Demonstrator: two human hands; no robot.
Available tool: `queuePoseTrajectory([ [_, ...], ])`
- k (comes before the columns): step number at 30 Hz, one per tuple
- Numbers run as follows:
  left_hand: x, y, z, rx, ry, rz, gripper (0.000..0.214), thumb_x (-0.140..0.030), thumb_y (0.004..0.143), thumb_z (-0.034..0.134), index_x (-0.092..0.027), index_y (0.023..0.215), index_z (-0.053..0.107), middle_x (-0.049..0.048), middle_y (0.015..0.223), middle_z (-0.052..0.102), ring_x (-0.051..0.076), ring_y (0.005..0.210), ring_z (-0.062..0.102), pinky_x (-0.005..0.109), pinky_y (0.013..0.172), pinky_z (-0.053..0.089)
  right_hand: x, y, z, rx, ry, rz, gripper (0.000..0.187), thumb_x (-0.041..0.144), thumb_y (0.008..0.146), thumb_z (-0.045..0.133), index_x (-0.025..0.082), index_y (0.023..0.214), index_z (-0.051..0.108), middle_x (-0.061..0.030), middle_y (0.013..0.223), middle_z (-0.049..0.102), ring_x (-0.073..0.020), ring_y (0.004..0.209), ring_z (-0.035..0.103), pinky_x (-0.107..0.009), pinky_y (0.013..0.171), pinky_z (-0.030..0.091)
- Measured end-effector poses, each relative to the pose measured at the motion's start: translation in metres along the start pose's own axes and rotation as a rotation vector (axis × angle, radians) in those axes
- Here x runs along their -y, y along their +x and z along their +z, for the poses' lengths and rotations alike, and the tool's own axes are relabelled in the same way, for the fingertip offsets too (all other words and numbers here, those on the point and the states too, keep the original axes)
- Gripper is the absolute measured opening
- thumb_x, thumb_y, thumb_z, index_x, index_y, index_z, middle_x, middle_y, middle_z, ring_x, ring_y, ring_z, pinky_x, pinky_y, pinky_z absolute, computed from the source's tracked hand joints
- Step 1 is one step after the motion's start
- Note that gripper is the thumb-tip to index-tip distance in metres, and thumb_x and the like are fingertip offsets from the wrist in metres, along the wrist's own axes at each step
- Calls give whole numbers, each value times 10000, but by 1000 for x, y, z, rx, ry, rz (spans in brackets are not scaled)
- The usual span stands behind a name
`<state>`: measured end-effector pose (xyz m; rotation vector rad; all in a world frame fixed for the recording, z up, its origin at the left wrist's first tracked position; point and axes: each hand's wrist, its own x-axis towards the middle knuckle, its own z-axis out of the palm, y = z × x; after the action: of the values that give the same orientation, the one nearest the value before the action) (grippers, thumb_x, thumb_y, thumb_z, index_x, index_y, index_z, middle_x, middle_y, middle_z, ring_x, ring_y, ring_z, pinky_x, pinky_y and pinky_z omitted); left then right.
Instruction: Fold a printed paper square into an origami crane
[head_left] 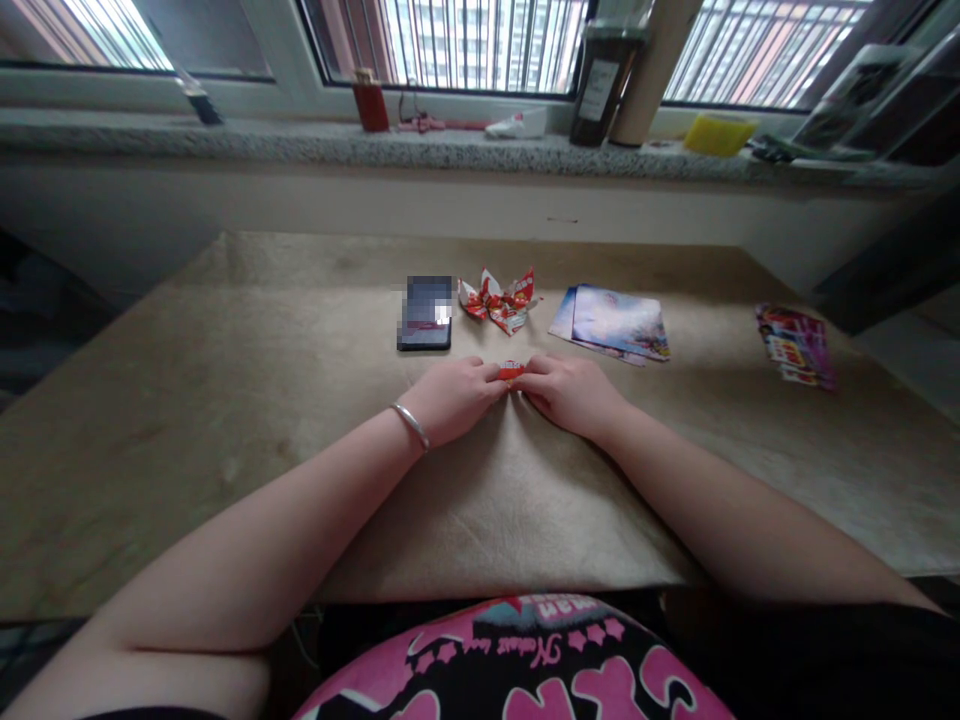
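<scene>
A small piece of red and white printed paper [511, 370] lies low over the table, with most of it hidden under fingers. My left hand [459, 395] closes on its left end, and a silver bangle circles that wrist. On the right end, my right hand [568, 392] presses with its fingers bent round the paper. Just beyond both hands sits a red and white folded paper shape [501, 300] with several pointed petals. To its left is a dark phone-like device [426, 315], its screen blurred.
Blue-purple printed sheets [619, 320] lie stacked right of centre. Farther right are colourful printed packets [796, 345]. The tan-covered table [225, 420] meets a wall below a granite windowsill [285, 145], which holds a dark jar [596, 90], a red container [370, 105] and a yellow object [718, 135].
</scene>
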<state>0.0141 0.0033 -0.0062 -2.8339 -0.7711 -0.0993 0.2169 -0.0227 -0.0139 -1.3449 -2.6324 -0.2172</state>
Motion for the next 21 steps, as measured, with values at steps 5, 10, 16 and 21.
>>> queuePoseTrajectory([
  [5,0,0,-2,10,-6,3,277,-129,875,465,-181,1084,638,78,975,615,169,844,559,257,669,457,1,1,-1,14,-6,-28,275,264,913,434,256,994,697,-60,935,664,-162,783,552,-275,605,306],
  [10,4,-1,-4,41,-49,-7,290,-137,874,468,-213,1080,657,64,939,610,165,865,557,249,698,450,2,3,-6,41,-29,3,254,269,887,462,255,963,703,-51,917,664,-163,769,554,-272,579,289],
  [16,9,-1,0,41,-109,-27,278,-161,887,462,-238,1022,692,56,904,608,154,857,562,246,722,444,-2,3,-11,74,13,27,271,251,867,461,276,955,715,-28,933,680,-157,758,577,-273,561,282],
  [21,10,-1,4,14,-160,-55,295,-158,886,446,-232,1010,703,57,910,620,144,857,574,239,747,447,-7,1,-10,81,44,47,244,263,843,494,282,899,730,-25,925,686,-156,764,587,-264,566,301],
])
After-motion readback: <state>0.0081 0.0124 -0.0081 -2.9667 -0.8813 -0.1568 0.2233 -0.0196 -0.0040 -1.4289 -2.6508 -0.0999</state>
